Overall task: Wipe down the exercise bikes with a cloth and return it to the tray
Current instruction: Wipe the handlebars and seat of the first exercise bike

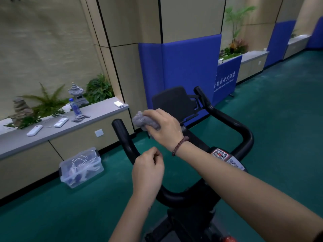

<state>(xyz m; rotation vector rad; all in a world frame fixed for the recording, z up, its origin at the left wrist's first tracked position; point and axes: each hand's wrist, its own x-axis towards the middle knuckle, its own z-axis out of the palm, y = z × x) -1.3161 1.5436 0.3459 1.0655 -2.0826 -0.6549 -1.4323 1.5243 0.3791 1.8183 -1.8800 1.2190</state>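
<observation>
1. At far left, white power banks (35, 130) lie on a grey ledge (103, 110). A water bottle (74, 106) stands upright beside a small stone lantern (78, 95).
2. A clear plastic box (82, 167) with white cables inside sits on the green floor below the ledge.
3. The left handlebar (122, 135) of the exercise bike (183, 194) rises black, its tip bare.
4. The left hand (148, 167) is in front of that bar, fingers curled into a fist with nothing visible in it. Whether it touches the bar I cannot tell.
5. The cloth (142, 120), grey and bunched, is up between the handlebars, against the lower left edge of the console (172, 100).
6. The right hand (164, 127) grasps the cloth from above. A bead bracelet (180, 145) circles the wrist.
7. QR stickers (220, 153) sit on the bike's stem, below the right handlebar (232, 123).
</observation>
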